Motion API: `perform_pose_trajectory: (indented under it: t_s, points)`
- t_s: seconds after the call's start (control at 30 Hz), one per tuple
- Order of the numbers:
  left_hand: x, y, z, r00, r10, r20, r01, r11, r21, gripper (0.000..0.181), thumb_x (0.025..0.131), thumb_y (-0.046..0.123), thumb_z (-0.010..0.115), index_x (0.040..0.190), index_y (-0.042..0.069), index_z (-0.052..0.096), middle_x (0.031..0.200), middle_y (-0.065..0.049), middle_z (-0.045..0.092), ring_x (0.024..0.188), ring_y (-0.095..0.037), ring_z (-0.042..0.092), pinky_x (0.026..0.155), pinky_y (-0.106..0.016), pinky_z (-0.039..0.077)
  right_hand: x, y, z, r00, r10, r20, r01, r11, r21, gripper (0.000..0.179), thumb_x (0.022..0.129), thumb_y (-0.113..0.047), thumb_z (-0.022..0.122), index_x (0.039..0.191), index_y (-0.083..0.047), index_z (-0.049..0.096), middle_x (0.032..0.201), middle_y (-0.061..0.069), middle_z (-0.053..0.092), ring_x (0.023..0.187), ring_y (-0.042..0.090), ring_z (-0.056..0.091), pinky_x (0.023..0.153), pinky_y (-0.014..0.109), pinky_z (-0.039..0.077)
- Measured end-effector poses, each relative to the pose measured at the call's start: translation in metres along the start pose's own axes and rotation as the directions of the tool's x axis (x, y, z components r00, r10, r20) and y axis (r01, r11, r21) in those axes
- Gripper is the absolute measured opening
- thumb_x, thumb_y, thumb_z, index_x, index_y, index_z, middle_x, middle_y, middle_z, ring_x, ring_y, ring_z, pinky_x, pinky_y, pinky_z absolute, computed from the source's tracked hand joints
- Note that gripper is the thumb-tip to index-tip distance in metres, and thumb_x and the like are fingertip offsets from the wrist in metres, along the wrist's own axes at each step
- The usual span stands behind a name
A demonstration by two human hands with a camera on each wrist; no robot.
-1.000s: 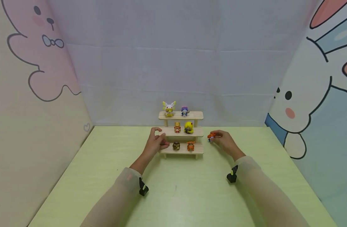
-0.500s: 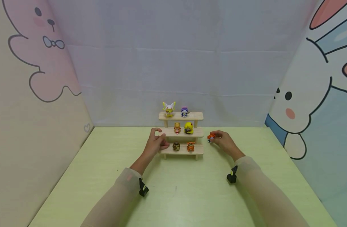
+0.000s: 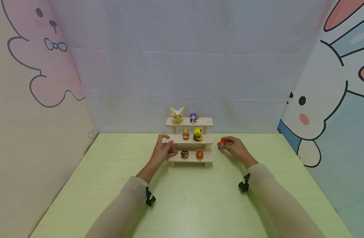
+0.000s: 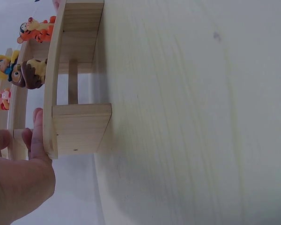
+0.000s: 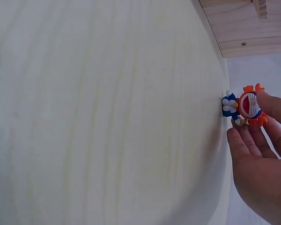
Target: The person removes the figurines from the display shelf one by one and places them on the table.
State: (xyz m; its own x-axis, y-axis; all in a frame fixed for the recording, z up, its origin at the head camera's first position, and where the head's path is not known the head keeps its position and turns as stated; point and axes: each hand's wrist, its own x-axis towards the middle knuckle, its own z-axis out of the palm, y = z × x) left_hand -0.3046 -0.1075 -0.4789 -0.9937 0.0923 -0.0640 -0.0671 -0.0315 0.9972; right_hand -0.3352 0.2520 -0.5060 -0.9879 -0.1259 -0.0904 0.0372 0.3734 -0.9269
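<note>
- Against the frames from half a second and a second earlier, the scene matched almost point for point; only the head view had drifted very slightly.
- The right hand (image 3: 234, 147) kept its place beside the right end of the three-tier wooden shelf (image 3: 190, 142), apart from it. Thumb and fingers pinched a small blue-and-white figurine with an orange-red hood (image 5: 246, 106), as they had before.
- That figurine stayed upright, its face turned outward, just above or on the pale green table (image 3: 182, 198); whether its feet touched could not be told.
- The left hand (image 3: 161, 152) likewise stayed at the shelf's left end, fingers partly bent and touching the wood near the middle and bottom tiers. Whether they closed round it could not be told.
- The shelf had not shifted, nor had its six figures: on top the white-and-yellow one (image 3: 177, 115) and the purple one (image 3: 193, 117); in the middle the honey-coloured one (image 3: 185, 134) and the yellow-haired one (image 3: 197, 134); at the bottom the brown owl (image 3: 184, 153) and the orange tiger (image 3: 200, 154).
</note>
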Motion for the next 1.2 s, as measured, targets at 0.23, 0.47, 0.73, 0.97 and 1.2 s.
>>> perform_pose_trajectory:
  t_s: [0.23, 0.47, 0.73, 0.97, 1.2]
  points:
    - [-0.001, 0.0, -0.001, 1.0, 0.003, 0.008, -0.003, 1.0, -0.01, 0.03, 0.11, 0.017, 0.053, 0.135, 0.011, 0.036, 0.087, -0.013, 0.061, 0.075, -0.022, 0.073, 0.071, -0.032, 0.065, 0.001, -0.007, -0.003, 1.0, 0.009, -0.012, -0.01, 0.999, -0.039, 0.048, 0.101, -0.013, 0.068, 0.145, 0.0, 0.054, 0.148, 0.021, 0.054, 0.136, 0.038, 0.051, 0.118, 0.054, 0.04]
    - [-0.001, -0.001, -0.001, 1.0, 0.014, 0.014, -0.014, 1.0, -0.012, 0.033, 0.11, 0.019, 0.053, 0.137, 0.009, 0.035, 0.089, -0.015, 0.061, 0.077, -0.023, 0.073, 0.074, -0.034, 0.066, 0.0, -0.015, -0.011, 1.0, -0.021, -0.005, 0.021, 0.999, -0.026, 0.049, 0.102, -0.013, 0.066, 0.146, 0.002, 0.051, 0.15, 0.023, 0.051, 0.142, 0.04, 0.045, 0.119, 0.055, 0.038]
    - [0.0, 0.0, 0.0, 1.0, 0.01, 0.006, -0.01, 1.0, -0.006, 0.03, 0.111, 0.019, 0.053, 0.134, 0.012, 0.036, 0.088, -0.013, 0.061, 0.075, -0.021, 0.073, 0.075, -0.035, 0.066, 0.0, -0.031, -0.016, 0.998, -0.066, 0.001, 0.066, 0.998, 0.015, 0.05, 0.104, -0.011, 0.064, 0.148, 0.005, 0.047, 0.149, 0.027, 0.05, 0.136, 0.043, 0.051, 0.118, 0.056, 0.04]
    - [-0.001, 0.001, 0.0, 1.0, 0.014, 0.002, -0.014, 1.0, 0.003, 0.029, 0.11, 0.019, 0.053, 0.133, 0.013, 0.037, 0.086, -0.012, 0.061, 0.074, -0.019, 0.072, 0.073, -0.033, 0.066, 0.001, -0.045, -0.017, 0.995, -0.095, 0.007, 0.095, 0.995, 0.044, 0.052, 0.104, -0.011, 0.064, 0.15, 0.005, 0.045, 0.151, 0.027, 0.048, 0.138, 0.041, 0.049, 0.119, 0.053, 0.04]
    - [0.0, -0.001, -0.001, 1.0, 0.009, 0.014, -0.009, 1.0, -0.003, 0.031, 0.111, 0.02, 0.053, 0.135, 0.011, 0.036, 0.089, -0.014, 0.062, 0.076, -0.02, 0.073, 0.076, -0.035, 0.066, 0.002, -0.06, -0.019, 0.992, -0.121, 0.017, 0.12, 0.991, 0.055, 0.053, 0.104, -0.01, 0.063, 0.151, 0.005, 0.044, 0.152, 0.028, 0.047, 0.137, 0.042, 0.051, 0.118, 0.052, 0.041]
